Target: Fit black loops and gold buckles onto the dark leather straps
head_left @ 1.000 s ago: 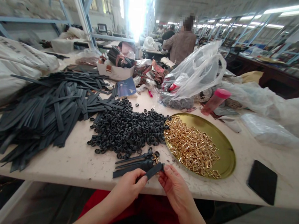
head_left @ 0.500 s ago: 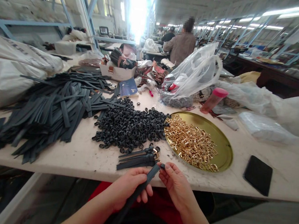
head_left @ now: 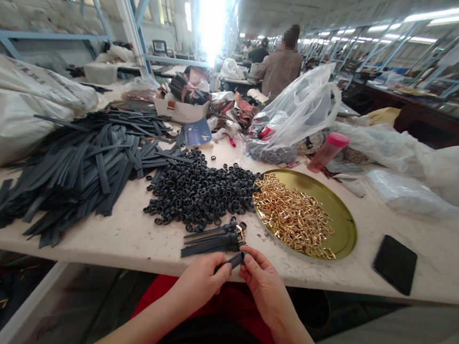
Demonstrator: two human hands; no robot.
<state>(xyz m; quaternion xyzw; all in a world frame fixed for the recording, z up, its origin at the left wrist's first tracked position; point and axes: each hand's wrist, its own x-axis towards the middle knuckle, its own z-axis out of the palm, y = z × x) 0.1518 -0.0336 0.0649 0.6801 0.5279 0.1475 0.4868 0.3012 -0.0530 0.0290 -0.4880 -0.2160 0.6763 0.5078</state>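
My left hand (head_left: 204,277) is closed around a dark strap (head_left: 233,261), whose short end sticks out past the thumb; the rest is hidden by the hand. Fingers of my right hand (head_left: 262,282) pinch a small black loop (head_left: 242,256) at that end of the strap. Just beyond my hands lie several finished-looking straps (head_left: 211,243) with gold buckles (head_left: 240,235) on their right ends. A heap of black loops (head_left: 207,191) spreads behind them. To the right, a round gold tray (head_left: 343,225) holds a pile of loose gold buckles (head_left: 294,215).
Loose dark strips (head_left: 81,169) are heaped at the left beside a white sack (head_left: 18,105). A black phone (head_left: 395,264) lies at the right. Farther back are a pink-lidded jar (head_left: 330,151), a clear plastic bag (head_left: 294,119) and a blue booklet (head_left: 197,133). A person (head_left: 280,72) sits beyond.
The long tail of the strap no longer hangs below my left hand; only a short end shows. My right hand has shifted slightly left, and both hands are closer together.
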